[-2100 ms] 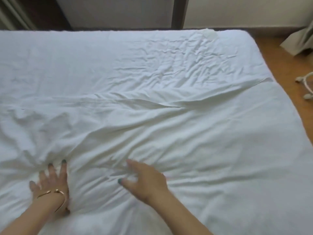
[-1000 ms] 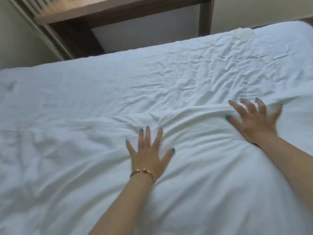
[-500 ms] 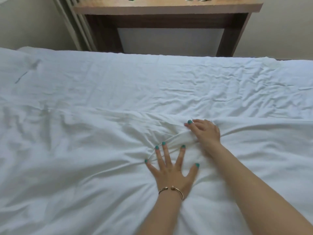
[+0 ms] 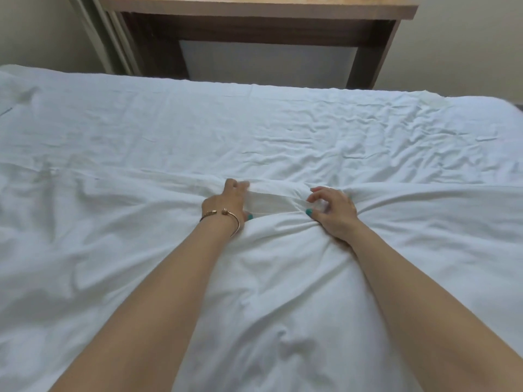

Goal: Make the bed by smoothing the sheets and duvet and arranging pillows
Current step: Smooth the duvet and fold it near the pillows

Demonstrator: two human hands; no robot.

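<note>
Left hand (image 4: pixel 226 203): your fingers curl around the top edge of the duvet (image 4: pixel 283 278).
Right hand (image 4: pixel 334 210): it pinches the same edge, just beside.
Duvet: it lies under both arms, over the wrinkled sheet (image 4: pixel 254 131).

Two hands show, one left hand (image 4: pixel 226 202) and one right hand (image 4: pixel 334 210), each at the end of a bare forearm, so two forearms in all. One gold bracelet (image 4: pixel 223 217) circles the left wrist. One white duvet (image 4: pixel 283 292) lies over one white sheet (image 4: pixel 254 123) on the bed. One wooden desk (image 4: pixel 254 12) stands beyond the far edge. Two teal thumbnails are visible.
</note>
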